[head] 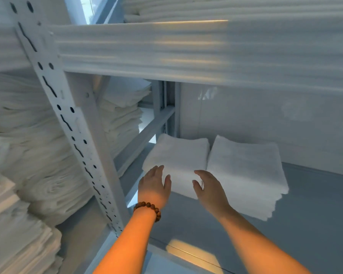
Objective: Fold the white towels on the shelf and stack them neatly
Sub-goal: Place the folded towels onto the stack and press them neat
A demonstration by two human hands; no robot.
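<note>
Two stacks of folded white towels rest side by side on the grey shelf [315,204]. The left stack [179,155] lies near the shelf's left frame; the right stack [244,171] is thicker and reaches further toward me. My left hand [153,186], with a brown bead bracelet on its wrist, hovers at the near left corner of the left stack, fingers spread and holding nothing. My right hand [208,187] is at the near right corner of that same stack, fingers apart and curved, also holding nothing. Whether either hand touches the towel is unclear.
A white perforated upright post [67,115] stands left of my hands. Behind it, tall piles of white linens [28,145] fill the neighbouring bay. A wide white shelf beam [186,50] runs overhead, with more folded linens [206,8] above it. A white wall backs the shelf.
</note>
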